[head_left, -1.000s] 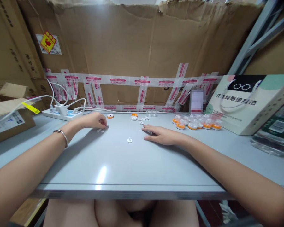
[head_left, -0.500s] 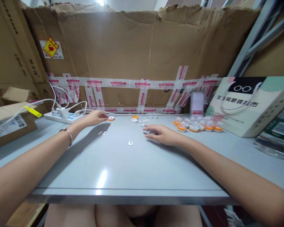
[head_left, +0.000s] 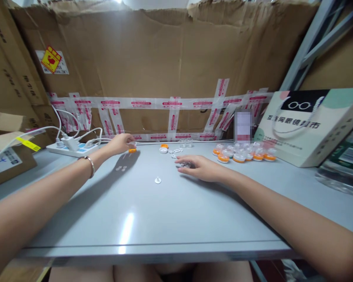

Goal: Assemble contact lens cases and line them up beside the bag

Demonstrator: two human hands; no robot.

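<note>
Pretty sure my spot counts as a stockroom corner doubling as a workbench, can't tell if it's a shop's or a warehouse's. I'm at a plain grey table point(head_left: 141, 219) with 1 huge cardboard sheet point(head_left: 129, 51) as the back wall, patched with red-and-white packing tape point(head_left: 141, 103) and wearing a yellow-and-red sticker point(head_left: 51, 59). More brown cartons point(head_left: 11, 78) on my left, a metal rack frame point(head_left: 310, 56) on my right. The power strip point(head_left: 72, 148) and batch of orange-and-white pieces point(head_left: 239, 158) say work table to me.
</note>
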